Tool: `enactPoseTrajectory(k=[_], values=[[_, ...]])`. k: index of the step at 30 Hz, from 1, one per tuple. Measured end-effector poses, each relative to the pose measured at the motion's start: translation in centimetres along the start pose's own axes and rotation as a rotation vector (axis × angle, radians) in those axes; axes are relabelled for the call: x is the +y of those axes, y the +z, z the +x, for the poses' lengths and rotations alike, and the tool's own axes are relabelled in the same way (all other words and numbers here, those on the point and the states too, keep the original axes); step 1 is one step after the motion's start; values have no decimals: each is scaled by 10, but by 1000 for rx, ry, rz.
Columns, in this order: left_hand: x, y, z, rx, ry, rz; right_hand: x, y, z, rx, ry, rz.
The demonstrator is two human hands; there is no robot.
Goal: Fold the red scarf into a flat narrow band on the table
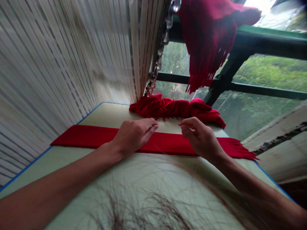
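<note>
A red scarf (168, 143), folded into a long flat strip with a fringe at its right end, lies across the pale table (134, 191). My left hand (133, 134) is over the strip's middle, its fingers drawn together beyond the far edge; nothing shows in them. To the right, my right hand (201, 139) is also over the strip. Its fingers are loosely curled with a gap between them, and I see nothing held. Whether either hand touches the cloth is unclear.
A crumpled red cloth (172, 108) lies at the table's far edge. Another fringed red cloth (208, 41) hangs from the green window frame (268, 38). A string curtain (72, 57) and a strand of clear beads (159, 52) hang at the left. Loose hair blurs the foreground.
</note>
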State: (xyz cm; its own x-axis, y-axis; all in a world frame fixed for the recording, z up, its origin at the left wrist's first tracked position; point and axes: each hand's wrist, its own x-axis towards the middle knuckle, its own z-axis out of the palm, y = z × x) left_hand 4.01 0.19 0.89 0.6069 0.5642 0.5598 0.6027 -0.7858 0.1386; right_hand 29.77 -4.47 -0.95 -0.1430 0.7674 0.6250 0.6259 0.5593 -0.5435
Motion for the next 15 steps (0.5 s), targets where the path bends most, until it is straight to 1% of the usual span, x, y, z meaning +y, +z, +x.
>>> enactPoseTrajectory(k=[2,3,6,8,12,15], values=[[-1,0,1,27,48,-59,2,-1,0,2,-10,21],[-1,0,2,37,74,-68,3,-2,0,13,-42,8],[0,1,4,68,135,-21,4,-3,2,61,-177,-76],[1,1,4,85,139,12,4,-3,4,74,-226,-113],[4,-1,2,88,104,12,3,-1,5,103,-217,-130],[4,-2,1,65,73,1,3,0,4,112,-195,-126]])
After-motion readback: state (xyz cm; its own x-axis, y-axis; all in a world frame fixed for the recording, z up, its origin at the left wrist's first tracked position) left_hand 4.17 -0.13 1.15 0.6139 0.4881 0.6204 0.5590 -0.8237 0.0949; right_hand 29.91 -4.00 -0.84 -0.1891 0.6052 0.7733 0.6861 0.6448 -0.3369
